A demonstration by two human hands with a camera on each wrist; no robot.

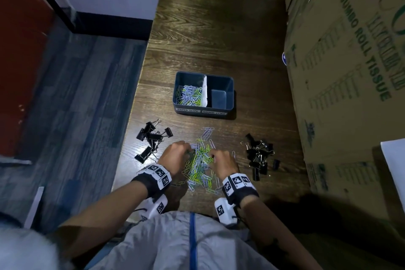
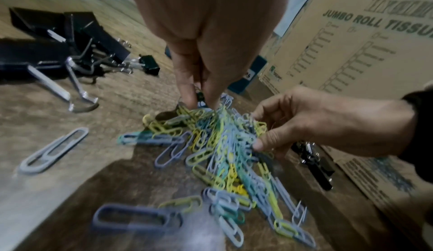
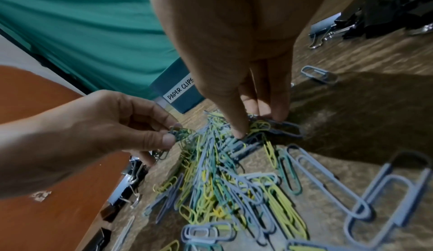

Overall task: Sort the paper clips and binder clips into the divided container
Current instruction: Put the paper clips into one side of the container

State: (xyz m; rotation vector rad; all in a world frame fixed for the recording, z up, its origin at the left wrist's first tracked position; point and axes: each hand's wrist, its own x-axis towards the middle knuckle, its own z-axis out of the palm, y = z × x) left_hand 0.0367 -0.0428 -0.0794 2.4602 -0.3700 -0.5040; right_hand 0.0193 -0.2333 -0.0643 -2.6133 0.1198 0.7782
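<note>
A loose pile of blue, green and yellow paper clips [image 1: 199,161] lies on the wooden table in front of me. My left hand [image 1: 186,151] digs into its left side and pinches a few green paper clips [image 3: 179,133] between thumb and finger. My right hand [image 1: 213,157] grips a clump of clips on the pile's right side [image 2: 248,131]. The dark blue divided container [image 1: 228,82] stands beyond the pile. Its left compartment holds paper clips [image 1: 189,94]; its right one is bare. Black binder clips lie in two heaps, left [image 1: 151,138] and right [image 1: 259,156].
A large cardboard box [image 1: 341,68] printed "JUMBO ROLL TISSUE" walls off the table's right side. The table's left edge [image 1: 133,120] drops to a grey floor. A white divider card [image 1: 205,91] splits the container, and a "PAPER CLIPS" label [image 3: 180,92] marks its front.
</note>
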